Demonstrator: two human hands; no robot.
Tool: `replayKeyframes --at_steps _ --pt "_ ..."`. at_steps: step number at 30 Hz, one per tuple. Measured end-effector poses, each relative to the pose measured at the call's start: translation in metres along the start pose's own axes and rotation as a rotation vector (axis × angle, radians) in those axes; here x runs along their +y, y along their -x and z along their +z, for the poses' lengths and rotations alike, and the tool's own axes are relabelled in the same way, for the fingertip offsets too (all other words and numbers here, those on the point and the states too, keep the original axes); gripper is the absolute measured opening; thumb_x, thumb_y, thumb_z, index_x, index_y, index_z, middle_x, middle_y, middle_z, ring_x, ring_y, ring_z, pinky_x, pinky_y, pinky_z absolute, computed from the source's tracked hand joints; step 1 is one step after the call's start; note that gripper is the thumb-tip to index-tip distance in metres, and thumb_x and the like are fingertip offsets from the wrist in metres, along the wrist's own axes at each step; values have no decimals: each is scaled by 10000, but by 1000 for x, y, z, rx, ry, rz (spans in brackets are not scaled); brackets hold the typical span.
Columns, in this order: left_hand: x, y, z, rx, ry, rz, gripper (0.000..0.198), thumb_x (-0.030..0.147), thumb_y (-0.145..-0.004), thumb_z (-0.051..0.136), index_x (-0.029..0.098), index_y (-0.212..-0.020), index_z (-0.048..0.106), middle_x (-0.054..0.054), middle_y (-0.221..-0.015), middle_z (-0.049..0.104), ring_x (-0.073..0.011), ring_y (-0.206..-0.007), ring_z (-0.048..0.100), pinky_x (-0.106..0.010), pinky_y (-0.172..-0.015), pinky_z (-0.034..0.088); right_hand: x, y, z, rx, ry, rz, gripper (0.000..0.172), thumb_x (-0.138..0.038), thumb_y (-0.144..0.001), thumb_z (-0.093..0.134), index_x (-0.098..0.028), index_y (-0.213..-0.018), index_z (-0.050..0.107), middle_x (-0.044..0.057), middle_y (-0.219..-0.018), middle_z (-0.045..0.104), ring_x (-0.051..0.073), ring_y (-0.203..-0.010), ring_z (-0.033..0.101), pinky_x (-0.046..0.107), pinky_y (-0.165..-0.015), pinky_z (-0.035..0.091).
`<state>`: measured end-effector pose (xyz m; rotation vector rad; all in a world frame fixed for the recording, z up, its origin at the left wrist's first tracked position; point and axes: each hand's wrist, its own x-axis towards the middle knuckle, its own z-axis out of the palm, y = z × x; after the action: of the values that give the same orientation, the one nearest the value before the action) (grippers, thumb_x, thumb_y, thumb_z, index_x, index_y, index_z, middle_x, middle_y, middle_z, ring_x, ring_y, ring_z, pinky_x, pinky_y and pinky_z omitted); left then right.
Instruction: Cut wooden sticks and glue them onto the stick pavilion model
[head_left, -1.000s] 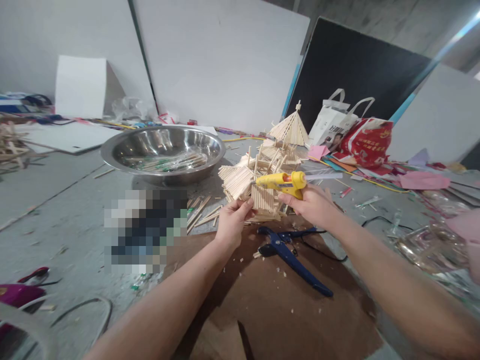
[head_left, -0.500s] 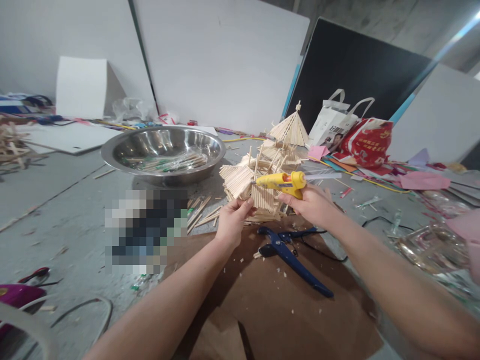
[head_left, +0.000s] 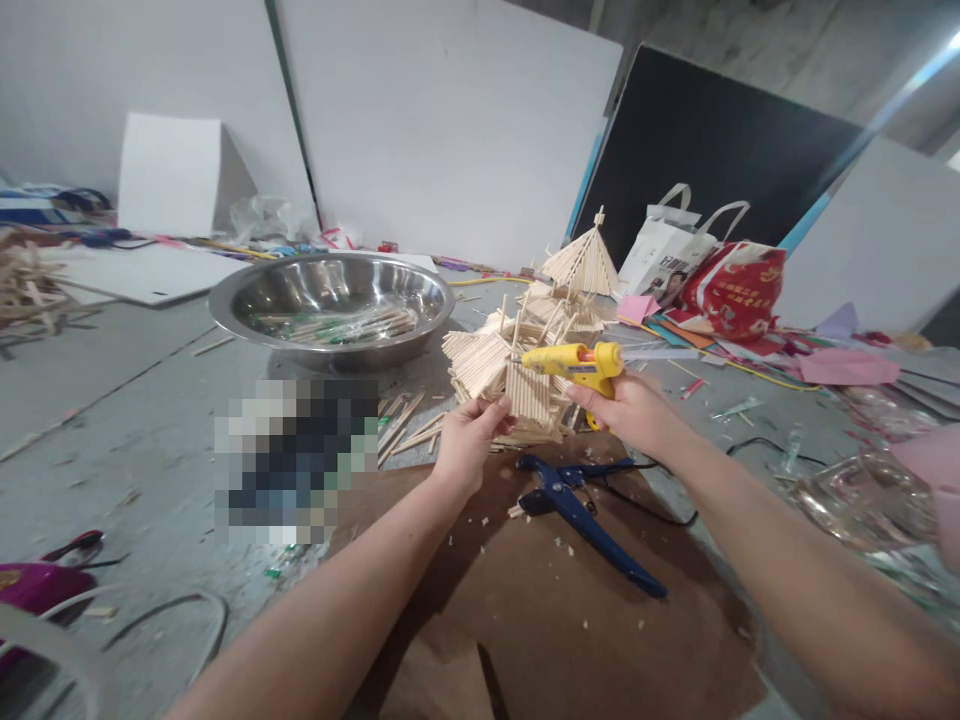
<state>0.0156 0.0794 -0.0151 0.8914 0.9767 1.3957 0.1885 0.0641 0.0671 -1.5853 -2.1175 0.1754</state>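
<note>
Right now the right hand (head_left: pixel 636 412) is wrapped around the grip of a yellow glue gun (head_left: pixel 574 362), whose long axis runs nearly level and sideways, nozzle aimed toward the left hand and into a wooden stick model (head_left: pixel 517 375) just in front of the knuckles. The left hand (head_left: pixel 466 440) is pinched together on the near lower edge of that model, thumb and fingers closed on the bundled sticks, so the two hands sit close on either side of the same panel with the nozzle tip between them, touching or almost touching the wood; which one cannot be told. The model stands just beyond both hands, its peaked roof (head_left: pixel 583 262) rising farther off behind the right hand. Below the right wrist, nearer the body, blue pliers (head_left: pixel 581 508) lie on a brown board (head_left: pixel 555 610), with a black cord (head_left: pixel 675 500) trailing beside them. Beyond the left hand sits a steel bowl (head_left: pixel 334 305) holding loose sticks. All of it rests on a grey floor (head_left: pixel 112 440) strewn with offcuts, with a red bag (head_left: pixel 739 285) and white panels (head_left: pixel 450 120) leaning at the far side of the room.
</note>
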Motion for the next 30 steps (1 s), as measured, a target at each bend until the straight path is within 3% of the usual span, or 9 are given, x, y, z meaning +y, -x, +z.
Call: replayKeyframes --at_steps 4,11,16,23,27,30 --pt "3 1 0 -2 -22 1 263 323 -578 619 124 -470 486 12 -407 512 -112 -498 552 -205 -516 372 -2 -1 1 -9 2 9 357 -514 -717 404 -205 -642 564 -19 -416 466 134 -459 477 250 -485 343" --pt "4 0 -1 21 -8 -10 235 327 -574 610 118 -510 525 0 -451 544 -103 -499 544 -210 -535 396 5 10 -6 11 -141 164 380 -531 -709 406 -182 -617 525 -23 -429 492 114 -428 467 247 -481 358" --pt "4 -9 -9 35 52 13 213 312 -563 599 124 -503 518 3 -454 545 -110 -527 551 -235 -594 429 21 25 -2 88 -519 254 342 -495 -693 471 -160 -747 517 -18 -515 529 89 -417 455 230 -455 380" --pt "18 -7 -21 -43 57 -133 203 306 -585 484 113 -592 547 -38 -470 572 -142 -470 554 -266 -510 432 23 32 -8 243 -972 171 239 -383 -687 543 -163 -780 528 20 -733 586 61 -399 457 225 -416 393" --pt "33 -6 -35 -95 -224 -46 183 289 -564 470 133 -592 563 -18 -466 550 -112 -359 473 -227 -390 346 19 30 -16 258 -1133 135 222 -350 -701 536 -188 -852 520 35 -872 585 65 -430 483 223 -404 399" --pt "49 -10 -54 -80 -818 63 151 275 -568 473 165 -529 569 -13 -450 541 -103 -374 442 -219 -417 328 16 29 -18 251 -1175 99 209 -334 -699 543 -190 -848 519 39 -893 582 72 -452 497 224 -411 407"
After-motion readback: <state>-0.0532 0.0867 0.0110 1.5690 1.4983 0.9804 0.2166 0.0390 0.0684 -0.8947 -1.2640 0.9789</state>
